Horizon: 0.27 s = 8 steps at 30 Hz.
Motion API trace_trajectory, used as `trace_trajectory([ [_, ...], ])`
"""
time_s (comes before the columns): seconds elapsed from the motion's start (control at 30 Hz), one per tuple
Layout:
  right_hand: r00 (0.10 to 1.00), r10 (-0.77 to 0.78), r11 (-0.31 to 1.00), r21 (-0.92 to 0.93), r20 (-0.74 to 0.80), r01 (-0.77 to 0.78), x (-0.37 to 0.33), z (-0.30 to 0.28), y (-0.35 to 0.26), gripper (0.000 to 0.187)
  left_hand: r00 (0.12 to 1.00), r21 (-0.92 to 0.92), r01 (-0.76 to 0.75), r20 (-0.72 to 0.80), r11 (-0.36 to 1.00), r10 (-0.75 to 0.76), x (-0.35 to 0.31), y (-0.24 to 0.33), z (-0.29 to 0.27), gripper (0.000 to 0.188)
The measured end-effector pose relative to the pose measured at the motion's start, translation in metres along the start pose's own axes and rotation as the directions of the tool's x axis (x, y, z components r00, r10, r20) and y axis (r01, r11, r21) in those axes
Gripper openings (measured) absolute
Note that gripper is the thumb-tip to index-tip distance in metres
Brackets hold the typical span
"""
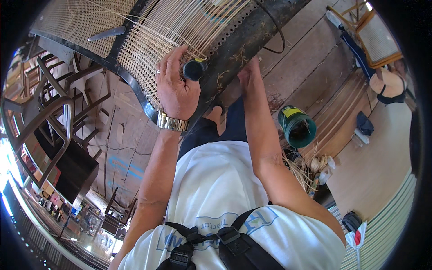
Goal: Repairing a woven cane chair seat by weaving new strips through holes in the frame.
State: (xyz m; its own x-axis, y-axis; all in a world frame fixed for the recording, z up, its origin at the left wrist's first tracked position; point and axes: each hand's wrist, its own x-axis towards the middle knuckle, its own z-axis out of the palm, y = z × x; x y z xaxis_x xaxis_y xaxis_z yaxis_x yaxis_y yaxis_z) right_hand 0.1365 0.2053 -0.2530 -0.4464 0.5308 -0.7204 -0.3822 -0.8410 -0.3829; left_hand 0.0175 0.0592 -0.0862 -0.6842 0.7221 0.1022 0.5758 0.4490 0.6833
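Note:
A curved black frame (272, 20) with a row of small holes and faint gold decoration lies in front of me, strung with cane weaving (139, 56). My left hand (177, 85), wearing a ring and a metal watch, rests back up on the weaving with its fingers stretched forward. Beside its thumb and index finger stands a round black-ended thing (193, 70) with a bit of yellow; its lower part is hidden. My right hand (249, 72) reaches under the frame's near edge, where its fingers are out of sight. Loose cane strands run lengthwise across the unfinished-looking open section (211, 24).
A grey knife-like blade (107, 33) lies on the denser cane panel. A green bucket (297, 127) stands right of my arm, near a bundle of cane (318, 163). Stacked dark chair frames (56, 112) fill the left. A wooden frame with woven panel (378, 38) leans far right.

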Motion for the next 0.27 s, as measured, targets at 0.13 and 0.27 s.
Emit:
trace_trajectory([
  [0.13, 0.967, -0.063, 0.998, 0.013, 0.247, 0.062, 0.016, -0.028, -0.005, 0.041, 0.994, 0.046, -0.098, -0.043, 0.994, 0.1, 0.005, 0.007, 0.007, 0.032],
  [0.27, 0.93, 0.031, 0.982, -0.185, 0.367, 0.04, -0.01, 0.008, -0.013, 0.051, 0.986, 0.118, -0.121, -0.098, 0.986, 0.133, 0.003, 0.007, 0.0, 0.029],
])
